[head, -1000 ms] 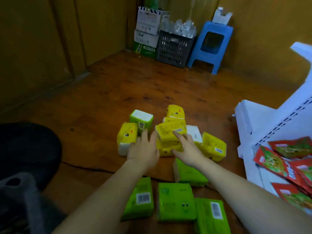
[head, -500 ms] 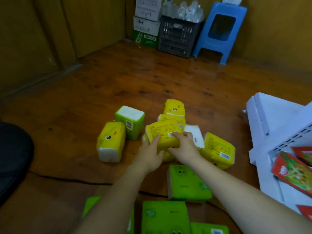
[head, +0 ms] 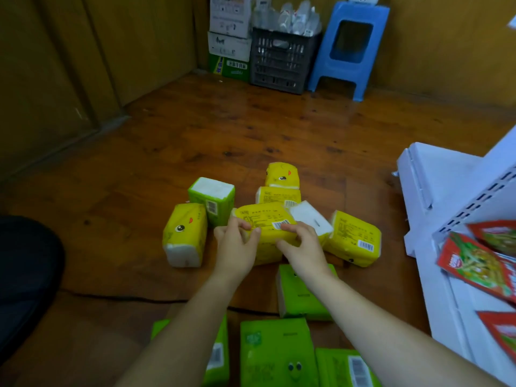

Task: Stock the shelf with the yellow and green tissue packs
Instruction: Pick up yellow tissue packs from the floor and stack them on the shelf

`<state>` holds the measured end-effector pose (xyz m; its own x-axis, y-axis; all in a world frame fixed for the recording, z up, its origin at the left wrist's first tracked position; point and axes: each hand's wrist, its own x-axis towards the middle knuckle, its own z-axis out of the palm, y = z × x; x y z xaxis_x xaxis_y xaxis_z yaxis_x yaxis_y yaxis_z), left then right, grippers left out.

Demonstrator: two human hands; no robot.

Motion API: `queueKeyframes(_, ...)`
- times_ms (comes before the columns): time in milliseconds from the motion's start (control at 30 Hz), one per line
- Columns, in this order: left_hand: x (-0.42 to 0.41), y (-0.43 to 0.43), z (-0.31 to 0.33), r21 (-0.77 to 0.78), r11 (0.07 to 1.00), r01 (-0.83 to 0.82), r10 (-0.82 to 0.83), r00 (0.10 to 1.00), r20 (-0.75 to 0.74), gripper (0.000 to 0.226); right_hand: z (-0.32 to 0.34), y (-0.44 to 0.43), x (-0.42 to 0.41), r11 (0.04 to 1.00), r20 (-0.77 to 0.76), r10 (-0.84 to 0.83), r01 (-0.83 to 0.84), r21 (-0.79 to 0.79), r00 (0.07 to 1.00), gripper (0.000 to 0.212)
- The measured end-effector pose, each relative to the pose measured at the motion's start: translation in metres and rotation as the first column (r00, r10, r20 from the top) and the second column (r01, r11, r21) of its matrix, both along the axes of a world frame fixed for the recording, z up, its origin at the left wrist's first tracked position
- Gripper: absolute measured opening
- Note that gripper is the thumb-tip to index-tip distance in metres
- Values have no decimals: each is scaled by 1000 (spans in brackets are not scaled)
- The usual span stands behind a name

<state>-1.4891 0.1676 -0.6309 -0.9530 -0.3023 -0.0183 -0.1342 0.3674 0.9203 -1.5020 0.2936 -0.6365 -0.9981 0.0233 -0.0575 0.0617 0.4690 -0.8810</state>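
Yellow tissue pack point(head: 265, 220) is being gripped at both ends, left hand point(head: 237, 252) and right hand point(head: 305, 251) curling round it. It is seemingly resting on a lower pack point(head: 266, 251).

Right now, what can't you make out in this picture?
Head view:
Held yellow pack: near side hidden by left hand and right hand.
Nearest green packs: cut off by bottom edge, forearms.
Shelf: cut off at right edge.
Label print: too small.

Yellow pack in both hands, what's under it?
Another yellow pack lies under the held pack; the left hand and right hand cover most of it.
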Motion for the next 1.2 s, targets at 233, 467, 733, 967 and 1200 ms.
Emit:
queueKeyframes(233,25,-12,8,64,990,-122,119,992,44,29,18,-8,26,950,95,-125,147,-276,988,60)
queueKeyframes(467,55,-8,32,346,935,-72,43,995,89,54,46,2,50,867,269,-34,163,-470,963,33)
queueKeyframes(733,84,-7,71,-140,980,140,-130,989,76,62,67,5,75,987,-193,-18,-14,-162,981,63)
queueKeyframes(967,93,3,118,36,967,251,-253,967,28,106,109,-8,111,918,-399,286,-130,374,871,100)
queueKeyframes(1200,92,25,137,205,922,330,-313,943,-108,111,164,35,138,907,-440,242,-40,420,865,95)
